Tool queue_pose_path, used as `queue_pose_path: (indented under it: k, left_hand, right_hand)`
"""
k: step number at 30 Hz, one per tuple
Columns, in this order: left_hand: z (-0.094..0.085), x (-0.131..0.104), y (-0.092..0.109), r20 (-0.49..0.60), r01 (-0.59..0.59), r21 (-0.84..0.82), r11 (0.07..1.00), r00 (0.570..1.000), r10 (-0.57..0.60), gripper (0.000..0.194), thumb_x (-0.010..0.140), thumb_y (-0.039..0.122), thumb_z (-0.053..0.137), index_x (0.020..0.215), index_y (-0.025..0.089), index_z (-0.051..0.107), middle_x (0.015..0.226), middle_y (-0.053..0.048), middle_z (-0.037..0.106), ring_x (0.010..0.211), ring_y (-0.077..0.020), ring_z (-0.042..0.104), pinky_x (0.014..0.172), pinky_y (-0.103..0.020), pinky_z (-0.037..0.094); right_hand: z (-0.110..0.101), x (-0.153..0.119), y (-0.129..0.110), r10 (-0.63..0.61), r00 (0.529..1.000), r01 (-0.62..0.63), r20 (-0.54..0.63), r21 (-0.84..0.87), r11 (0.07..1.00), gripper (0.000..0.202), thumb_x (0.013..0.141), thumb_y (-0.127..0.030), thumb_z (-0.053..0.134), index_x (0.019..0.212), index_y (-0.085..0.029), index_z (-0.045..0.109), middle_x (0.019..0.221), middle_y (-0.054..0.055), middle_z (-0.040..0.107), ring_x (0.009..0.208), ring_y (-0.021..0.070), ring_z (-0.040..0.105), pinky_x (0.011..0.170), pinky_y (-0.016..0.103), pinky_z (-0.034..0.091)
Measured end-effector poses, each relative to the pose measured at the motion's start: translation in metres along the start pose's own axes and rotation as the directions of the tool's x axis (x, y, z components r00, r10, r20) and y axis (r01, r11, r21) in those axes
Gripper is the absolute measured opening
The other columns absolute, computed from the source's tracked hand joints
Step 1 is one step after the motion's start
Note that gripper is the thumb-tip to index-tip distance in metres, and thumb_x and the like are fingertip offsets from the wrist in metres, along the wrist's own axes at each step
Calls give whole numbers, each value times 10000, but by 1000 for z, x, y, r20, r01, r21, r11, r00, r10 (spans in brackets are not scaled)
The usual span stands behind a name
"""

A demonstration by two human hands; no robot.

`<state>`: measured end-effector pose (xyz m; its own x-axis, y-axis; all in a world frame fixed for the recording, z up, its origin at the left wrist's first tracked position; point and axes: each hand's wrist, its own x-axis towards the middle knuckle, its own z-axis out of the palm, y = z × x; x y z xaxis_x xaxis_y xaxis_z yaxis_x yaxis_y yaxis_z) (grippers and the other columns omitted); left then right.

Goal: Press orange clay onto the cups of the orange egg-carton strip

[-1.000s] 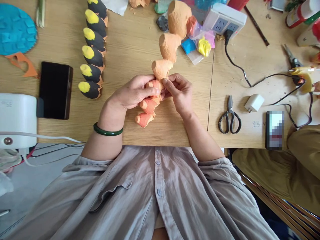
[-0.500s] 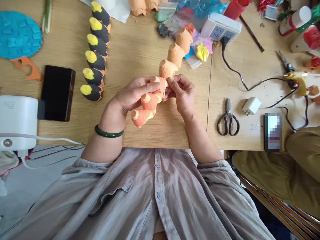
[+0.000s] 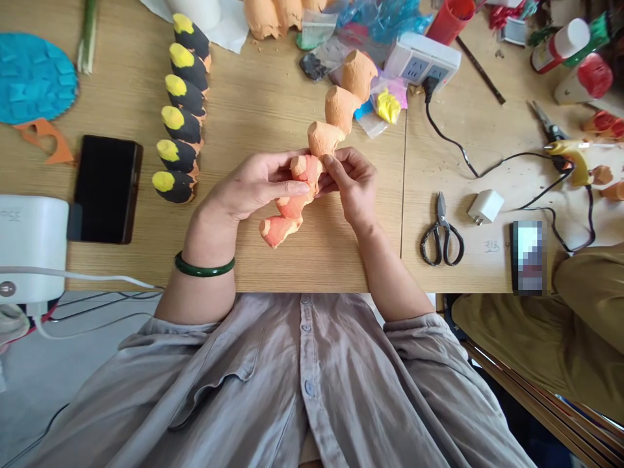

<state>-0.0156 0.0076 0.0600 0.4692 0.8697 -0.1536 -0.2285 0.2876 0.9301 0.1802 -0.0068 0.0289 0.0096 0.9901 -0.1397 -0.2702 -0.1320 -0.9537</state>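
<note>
Held above the table is an orange egg-carton strip [image 3: 325,138], a slanting row of several cup-shaped bumps. The lower bumps carry a smooth, redder layer [image 3: 292,207] that looks like soft clay; the upper ones show a rough, paler orange surface. My left hand [image 3: 266,182] grips the strip from the left, thumb lying over a lower bump. From the right, my right hand [image 3: 351,174] pinches the strip's edge near its middle, thumb on top and fingers partly hidden behind. A similar egg-carton strip in black with yellow tips [image 3: 178,127] lies to the left.
A phone [image 3: 106,188], white box [image 3: 32,240] and blue oval piece [image 3: 36,78] are at left. Yellow clay [image 3: 388,106] and a power strip [image 3: 423,60] lie beyond my hands. Scissors [image 3: 442,231], a charger [image 3: 486,207], a glue gun [image 3: 572,162] and a person's sleeve [image 3: 589,279] are at right.
My left thumb has shifted down along the strip, uncovering the bump above it. My right hand keeps its pinch. The whole view has shifted slightly.
</note>
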Motion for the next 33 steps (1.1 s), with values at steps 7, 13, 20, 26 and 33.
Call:
queue_pose_path:
  k: [7,13,20,26,33]
  left_hand:
    - [-2,1,3,8,-24,203,979,1000,23,430,809,565,1129,910,260,843,993,-32,788,932,-218,641,855,-345,619]
    - [-6,4,-2,38,-56,245,968,998,48,426,788,554,1100,1046,288,890,974,-21,770,905,-222,617,863,-390,613]
    - [-9,6,-9,24,-19,249,968,1000,14,401,756,317,1074,1087,234,863,991,-17,774,1013,-266,757,956,-417,659]
    - [2,4,3,80,15,80,997,997,-22,344,771,363,1088,959,232,831,946,-18,773,932,-211,700,920,-366,666]
    - [6,3,3,25,17,119,993,999,-20,394,755,461,1110,978,251,862,964,-1,808,946,-208,700,996,-393,697]
  right_hand:
    - [-7,4,12,-38,998,38,51,-13,999,487,984,-710,943,966,-290,698,771,-27,772,913,242,897,749,350,779]
    - [-9,5,14,-64,996,66,55,-25,998,413,1025,-642,926,972,-286,724,781,-31,787,867,228,888,749,353,778]
    - [-6,2,11,-72,996,72,54,4,997,291,1077,-442,880,924,-279,693,755,-53,773,636,161,772,641,318,717]
    - [-5,1,6,-92,996,92,12,11,996,294,1097,-356,869,914,-282,652,759,-57,759,650,141,750,654,283,693]
    - [-3,0,9,-1,1000,1,1,-37,999,331,1091,-504,878,972,-282,662,785,-54,738,726,159,792,698,302,711]
